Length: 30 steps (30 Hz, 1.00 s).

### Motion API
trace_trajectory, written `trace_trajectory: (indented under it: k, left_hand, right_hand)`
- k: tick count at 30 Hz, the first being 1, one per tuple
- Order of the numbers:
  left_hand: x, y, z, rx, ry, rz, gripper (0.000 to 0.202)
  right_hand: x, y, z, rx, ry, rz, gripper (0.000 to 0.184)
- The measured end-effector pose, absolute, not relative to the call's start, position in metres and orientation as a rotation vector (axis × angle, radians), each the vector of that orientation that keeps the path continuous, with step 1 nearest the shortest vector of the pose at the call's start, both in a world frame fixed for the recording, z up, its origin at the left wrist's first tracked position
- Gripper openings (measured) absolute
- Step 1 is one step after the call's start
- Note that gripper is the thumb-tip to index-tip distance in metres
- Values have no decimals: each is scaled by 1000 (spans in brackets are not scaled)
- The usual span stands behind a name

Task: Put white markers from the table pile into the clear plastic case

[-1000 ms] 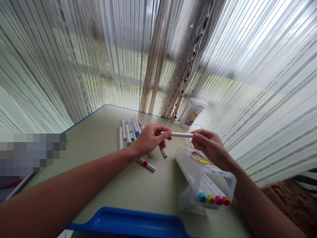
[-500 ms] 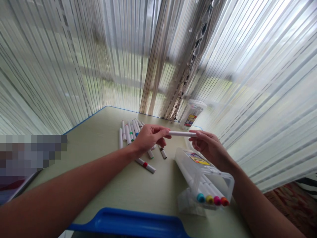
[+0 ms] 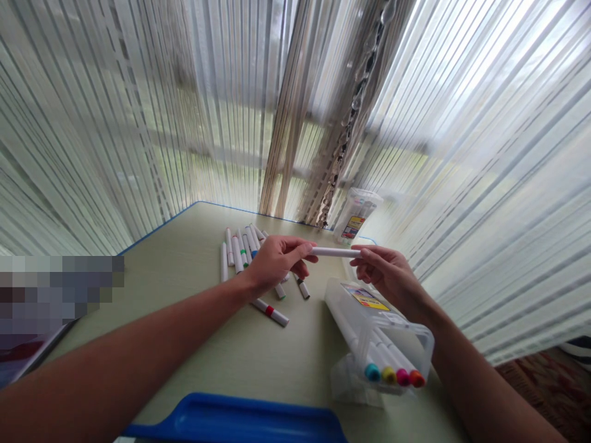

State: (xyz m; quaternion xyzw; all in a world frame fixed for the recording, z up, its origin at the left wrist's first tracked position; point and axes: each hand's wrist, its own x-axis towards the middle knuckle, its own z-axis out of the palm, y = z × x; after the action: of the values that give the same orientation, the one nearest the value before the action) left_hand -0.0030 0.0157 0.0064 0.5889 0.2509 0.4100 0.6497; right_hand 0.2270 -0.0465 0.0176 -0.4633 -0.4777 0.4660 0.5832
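Note:
A white marker (image 3: 336,252) is held level above the table between both hands. My left hand (image 3: 281,258) pinches its left end, and my right hand (image 3: 385,267) grips the right end; both tips are hidden by fingers. Behind and below my left hand lie several loose white markers (image 3: 236,251) with coloured bands, one with a red band (image 3: 271,312) nearer me. Below my right hand, a clear plastic case (image 3: 337,301) lies on its side, its open end towards me. Inside are several markers with blue, yellow, pink and orange ends (image 3: 403,376).
A second clear case (image 3: 354,215) with markers stands upright at the back right, by the string curtain (image 3: 231,123). The pale green table (image 3: 184,363) has a blue edge and a blue tray (image 3: 249,421) at the front. A blurred-out patch covers the left.
Both hands still hold the white marker, which has shifted very slightly left. The whole view has tilted a little; the loose markers and the cases lie as before.

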Motion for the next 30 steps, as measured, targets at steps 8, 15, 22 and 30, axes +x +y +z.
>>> trace_trajectory:
  k: [8, 15, 22, 30]
  left_hand:
    - [-3, 16, 4, 1523, 586, 924, 34]
    - [-4, 14, 4, 1598, 631, 923, 32]
    - [-2, 12, 7, 1493, 609, 929, 28]
    - [-2, 12, 9, 1375, 554, 919, 23]
  right_hand:
    - [222, -50, 18, -1149, -1205, 1010, 29]
    - [221, -48, 16, -1119, -1237, 989, 23]
    - [224, -48, 16, -1098, -1172, 1038, 22]
    - [227, -48, 18, -1074, -1116, 1084, 20]
